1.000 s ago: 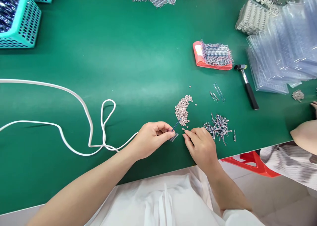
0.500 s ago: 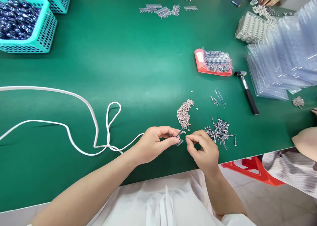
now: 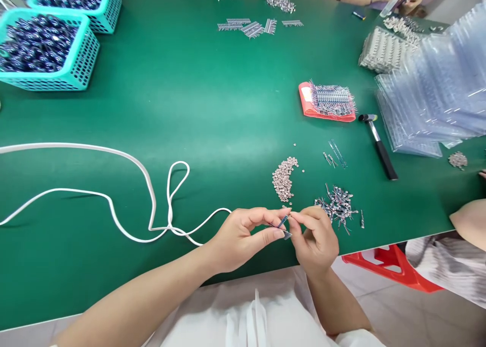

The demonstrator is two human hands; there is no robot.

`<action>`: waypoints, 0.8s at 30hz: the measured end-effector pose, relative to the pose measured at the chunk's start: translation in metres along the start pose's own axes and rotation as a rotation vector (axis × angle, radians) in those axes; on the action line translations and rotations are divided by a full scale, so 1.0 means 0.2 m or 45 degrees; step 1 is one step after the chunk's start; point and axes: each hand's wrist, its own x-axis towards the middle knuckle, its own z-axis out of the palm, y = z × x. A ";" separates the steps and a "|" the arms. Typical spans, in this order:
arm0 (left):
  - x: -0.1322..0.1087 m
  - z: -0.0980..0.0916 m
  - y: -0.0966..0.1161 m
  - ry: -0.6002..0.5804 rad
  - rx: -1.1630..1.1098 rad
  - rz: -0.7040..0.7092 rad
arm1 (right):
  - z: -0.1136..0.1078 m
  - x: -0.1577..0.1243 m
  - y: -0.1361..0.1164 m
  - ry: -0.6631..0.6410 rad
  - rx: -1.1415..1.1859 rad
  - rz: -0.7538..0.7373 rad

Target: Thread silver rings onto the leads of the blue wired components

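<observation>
My left hand (image 3: 243, 235) pinches a small blue wired component (image 3: 283, 222) just above the near edge of the green table (image 3: 197, 114). Facing it, my right hand (image 3: 317, 238) has its fingertips pinched at the component's tip, holding something tiny that I cannot make out. A curved heap of small pinkish discs (image 3: 284, 177) lies just beyond my hands. To the right of it sits a pile of loose wired components (image 3: 337, 206).
A white cord (image 3: 114, 205) loops across the left. Two teal baskets (image 3: 81, 68) of dark blue parts stand far left. A red tray of components (image 3: 327, 103), a small hammer (image 3: 378, 143) and stacked clear plastic trays (image 3: 433, 93) lie right. Another person's elbow (image 3: 469, 218) is at the right edge.
My right hand lifted off the table from beside the discs and met the left hand's component. Both hands drew nearer the table edge. The view tilted, showing more of the far side.
</observation>
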 end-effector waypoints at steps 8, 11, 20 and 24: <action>0.01 0.02 0.03 0.013 -0.262 -0.111 | -0.01 0.00 -0.01 0.019 -0.141 -0.137; 0.02 0.02 0.05 0.035 -0.355 -0.177 | -0.01 0.00 -0.01 0.006 -0.175 -0.194; 0.05 -0.02 0.05 0.079 -0.396 -0.261 | -0.03 0.04 0.00 -0.132 -0.211 -0.260; 0.06 -0.04 0.05 0.098 -0.326 -0.274 | -0.05 0.06 0.01 -0.240 -0.113 -0.191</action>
